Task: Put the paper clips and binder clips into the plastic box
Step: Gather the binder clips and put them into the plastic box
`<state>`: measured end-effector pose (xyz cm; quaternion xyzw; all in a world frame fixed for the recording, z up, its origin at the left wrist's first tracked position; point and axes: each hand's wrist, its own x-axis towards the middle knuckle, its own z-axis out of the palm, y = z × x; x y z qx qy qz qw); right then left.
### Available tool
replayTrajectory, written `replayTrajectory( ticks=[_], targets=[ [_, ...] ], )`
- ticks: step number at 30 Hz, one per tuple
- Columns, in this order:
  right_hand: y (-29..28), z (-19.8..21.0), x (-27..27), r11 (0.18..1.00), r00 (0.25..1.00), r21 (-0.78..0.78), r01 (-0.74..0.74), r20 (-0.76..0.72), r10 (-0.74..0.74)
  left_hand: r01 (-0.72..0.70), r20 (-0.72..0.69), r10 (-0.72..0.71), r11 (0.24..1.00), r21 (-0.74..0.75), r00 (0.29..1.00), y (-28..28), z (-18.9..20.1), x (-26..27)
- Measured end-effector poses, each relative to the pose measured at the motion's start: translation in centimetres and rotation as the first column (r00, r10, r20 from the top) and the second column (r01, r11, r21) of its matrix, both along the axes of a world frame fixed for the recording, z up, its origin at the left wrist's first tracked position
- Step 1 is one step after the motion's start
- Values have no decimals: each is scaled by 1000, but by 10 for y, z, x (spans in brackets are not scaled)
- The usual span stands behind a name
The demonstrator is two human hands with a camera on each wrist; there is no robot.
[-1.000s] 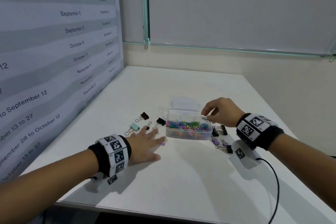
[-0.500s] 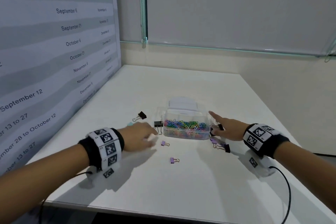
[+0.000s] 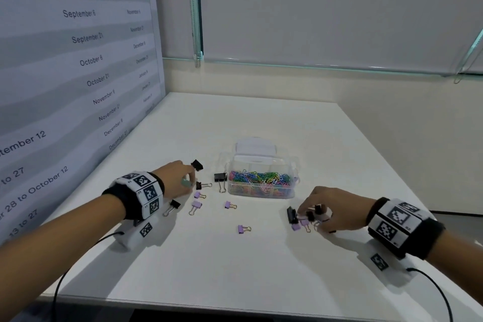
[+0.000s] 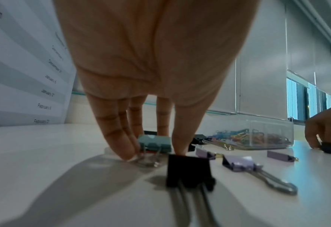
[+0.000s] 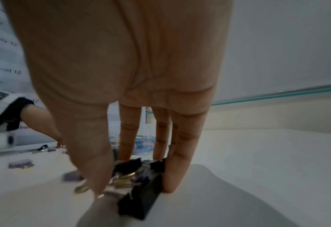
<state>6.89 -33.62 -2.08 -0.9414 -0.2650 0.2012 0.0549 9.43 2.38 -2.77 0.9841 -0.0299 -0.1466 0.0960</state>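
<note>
A clear plastic box (image 3: 262, 183) half full of coloured paper clips stands mid-table, its lid (image 3: 256, 148) folded open behind it. My left hand (image 3: 189, 181) is left of the box and pinches a teal binder clip (image 4: 155, 144) that lies on the table. Black binder clips (image 3: 220, 177) and purple binder clips (image 3: 196, 205) are scattered around it. Right of the box and nearer to me, my right hand (image 3: 311, 217) curls its fingers round a bunch of black and purple binder clips (image 5: 137, 172) on the table top.
A white table (image 3: 235, 269) carries everything. A printed date panel (image 3: 78, 60) walls the left side. One purple clip (image 3: 243, 229) lies alone between my hands. Cables run from both wrist cameras over the front edge.
My right hand has come back from the box's right end toward me, dragging a bunch of clips. My left hand has closed its fingers on the teal clip.
</note>
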Motion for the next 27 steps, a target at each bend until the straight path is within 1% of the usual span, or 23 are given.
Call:
replayTrajectory(
  ticks=[2, 3, 6, 8, 12, 16, 18, 20, 22, 24, 27],
  targets=[
    [1, 4, 1, 998, 998, 44, 54, -37, -52, 10, 0, -10, 1000, -13, 1000, -3, 1, 0],
    [2, 5, 4, 996, 997, 46, 75, -20, -75, 19, -1, -19, 1000, -1, 1000, -4, 1, 0],
    [7, 4, 28, 991, 985, 26, 130, 112, -133, 38, 16, -39, 999, 20, 999, -6, 2, 2],
    [12, 0, 46, 988, 974, -11, 157, 167, -153, 43, 58, -42, 999, -19, 997, -7, 1, 4],
    [21, -7, 60, 981, 988, -159, 112, 128, -92, 46, 116, -31, 991, -125, 993, -6, 3, 5],
    [23, -11, 46, 982, 994, -190, 16, 107, 5, 49, 118, -29, 984, -171, 993, -3, 6, 5],
    [21, -14, 38, 986, 994, -169, 0, 110, 19, 50, 130, -24, 979, -196, 991, -1, 7, 8],
    [18, -12, 35, 992, 991, -123, 13, 131, 4, 40, 154, -2, 969, -243, 988, -1, 8, 11],
    [15, -9, 37, 996, 985, -58, 61, 165, -50, 42, 191, 19, 949, -314, 981, -1, 9, 15],
    [15, -8, 40, 991, 976, 26, 132, 173, -134, 47, 216, 46, 913, -405, 975, -6, 12, 20],
    [19, -9, 44, 975, 965, 112, 194, 156, -210, 62, 188, 40, 860, -506, 981, -21, 19, 22]
  ],
)
